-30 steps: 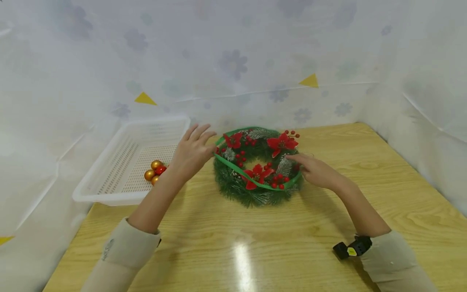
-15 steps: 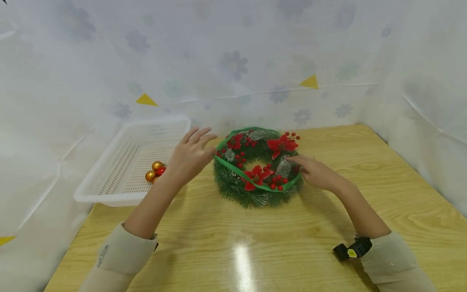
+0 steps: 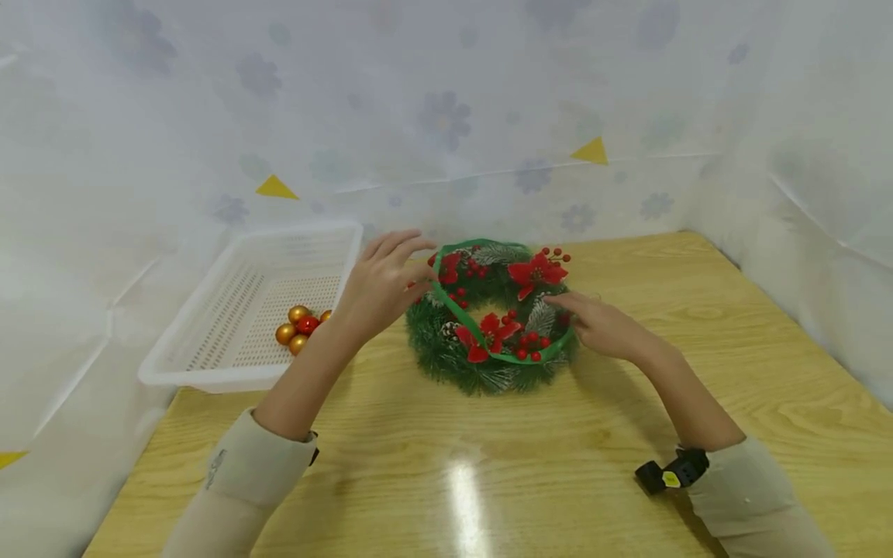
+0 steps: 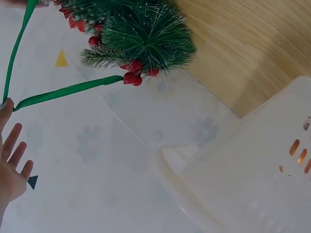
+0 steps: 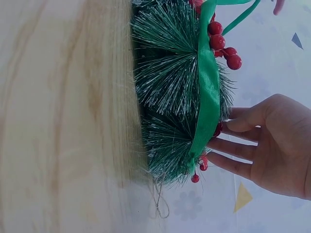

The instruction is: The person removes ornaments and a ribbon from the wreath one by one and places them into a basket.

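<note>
A green Christmas wreath (image 3: 456, 372) with red poinsettias, berries and frosted sprigs lies on the wooden table. Green ribbon (image 3: 460, 314) loops over its front and back. Raised at the wreath's left, my left hand (image 3: 380, 291) pinches the ribbon between thumb and index finger, the other fingers spread. In the left wrist view the ribbon (image 4: 68, 92) bends sharply at those fingertips. My right hand (image 3: 607, 329) holds the wreath's right edge, thumb and fingers around a dark red berry (image 5: 217, 129) beside the ribbon. Some of its fingertips are hidden among the needles.
A white plastic basket (image 3: 167, 360) stands left of the wreath, holding several gold baubles (image 3: 284, 334) and a red bauble (image 3: 308, 325). My left forearm covers part of its near right corner. Floral white sheeting (image 3: 446, 186) hangs behind and at both sides.
My left hand has moved right and slightly up over the wreath's left side, carrying the ribbon inward and uncovering a pinecone. The right hand has stayed in place.
</note>
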`<action>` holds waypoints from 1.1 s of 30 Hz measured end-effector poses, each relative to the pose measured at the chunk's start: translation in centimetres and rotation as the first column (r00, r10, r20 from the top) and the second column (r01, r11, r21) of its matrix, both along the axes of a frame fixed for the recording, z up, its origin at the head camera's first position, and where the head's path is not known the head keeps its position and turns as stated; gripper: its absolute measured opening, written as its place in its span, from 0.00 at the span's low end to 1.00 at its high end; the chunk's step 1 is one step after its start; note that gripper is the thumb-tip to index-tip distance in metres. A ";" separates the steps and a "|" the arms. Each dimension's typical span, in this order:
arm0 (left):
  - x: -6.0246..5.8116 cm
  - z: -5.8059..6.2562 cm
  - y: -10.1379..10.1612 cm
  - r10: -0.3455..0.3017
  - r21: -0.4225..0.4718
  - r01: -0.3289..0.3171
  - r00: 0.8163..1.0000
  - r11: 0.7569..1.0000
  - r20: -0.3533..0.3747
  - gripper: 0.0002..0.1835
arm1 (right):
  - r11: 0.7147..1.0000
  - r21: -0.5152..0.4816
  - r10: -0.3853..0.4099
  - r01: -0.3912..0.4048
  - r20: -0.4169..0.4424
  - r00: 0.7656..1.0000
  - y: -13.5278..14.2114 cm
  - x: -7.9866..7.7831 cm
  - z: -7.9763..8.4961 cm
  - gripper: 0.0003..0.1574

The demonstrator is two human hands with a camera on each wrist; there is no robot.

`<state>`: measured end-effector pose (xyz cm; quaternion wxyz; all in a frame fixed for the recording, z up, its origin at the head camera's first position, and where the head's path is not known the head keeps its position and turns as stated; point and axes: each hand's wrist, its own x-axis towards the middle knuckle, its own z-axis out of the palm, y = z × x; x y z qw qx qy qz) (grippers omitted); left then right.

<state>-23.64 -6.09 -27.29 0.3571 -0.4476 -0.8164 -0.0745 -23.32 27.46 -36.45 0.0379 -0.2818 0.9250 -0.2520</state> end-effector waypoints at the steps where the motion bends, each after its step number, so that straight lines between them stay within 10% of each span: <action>1: 0.0 0.0 0.0 0.001 0.016 -0.001 1.000 1.000 0.017 0.06 | 1.000 0.001 0.000 0.000 -0.002 1.000 0.0 0.0 0.0 0.32; 23: -0.6 -1.1 -0.1 -0.109 0.233 0.067 0.979 0.970 0.173 0.05 | 1.000 0.004 0.006 -0.006 -0.001 1.000 -0.1 0.0 0.0 0.32; 33: 0.4 -4.0 1.9 -0.033 -0.078 0.048 0.982 0.996 0.187 0.04 | 1.000 -0.006 0.003 -0.003 0.007 1.000 -0.2 0.1 0.3 0.33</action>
